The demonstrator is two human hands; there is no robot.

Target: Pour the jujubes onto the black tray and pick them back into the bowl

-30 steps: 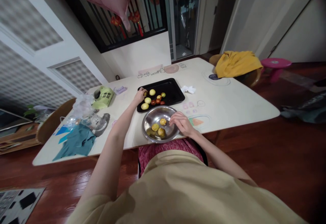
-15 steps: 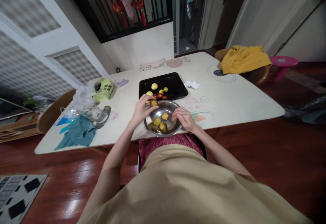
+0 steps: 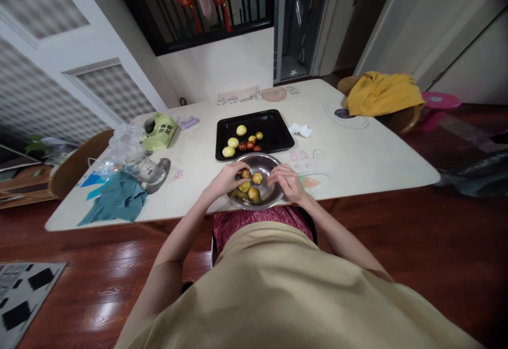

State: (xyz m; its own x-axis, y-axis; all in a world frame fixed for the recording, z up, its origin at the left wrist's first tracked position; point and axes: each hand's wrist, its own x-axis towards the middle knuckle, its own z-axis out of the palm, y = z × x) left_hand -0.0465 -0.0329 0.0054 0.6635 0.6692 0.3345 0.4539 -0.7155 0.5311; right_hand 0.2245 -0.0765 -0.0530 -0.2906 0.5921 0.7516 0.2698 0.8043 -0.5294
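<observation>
A shiny metal bowl (image 3: 273, 161) stands at the near table edge. My left hand (image 3: 229, 178) is at its left side, thumb and fingers closed around a mottled brown-yellow round fruit (image 3: 246, 173) low over the bowl. Beneath and beside it lie several yellowish fruits (image 3: 254, 194) in the bowl. At the right rim is my right hand (image 3: 289, 184), fingers bent together and reaching inside; whatever they pinch, if anything, is hidden. Just behind the bowl, a black tray (image 3: 273, 127) bears pale yellow-green fruits (image 3: 233, 143) and smaller red ones (image 3: 250, 145).
A crumpled white tissue (image 3: 300, 130) lies right of the tray. On the left are a green tissue box (image 3: 160, 130), clear plastic bags (image 3: 127, 143) and a teal cloth (image 3: 117, 198). Yellow fabric (image 3: 384, 94) drapes a chair at the far right.
My left hand has carried the brown-yellow fruit from the tray's front edge down and right into the bowl area. The right hand stays at the rim. The view has shifted slightly.
</observation>
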